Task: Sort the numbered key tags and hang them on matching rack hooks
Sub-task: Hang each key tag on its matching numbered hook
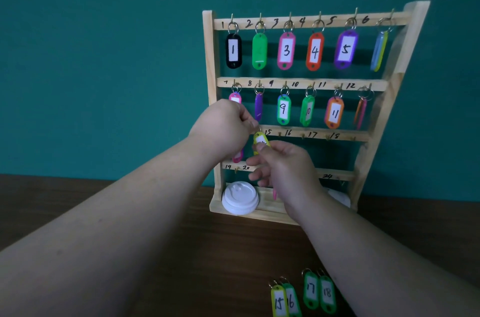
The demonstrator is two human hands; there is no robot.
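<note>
The yellow tag (260,140) is at the third rail of the rack (208,57), just left of the mark 15. The left hand (223,126) pinches its ring from above, and the right hand (285,166) pinches its body. The rack stands on the desk (220,264). Green tags (311,289) numbered 15–18 lie on the desk in front, and a white lid (240,197) rests in the rack's base.
</note>
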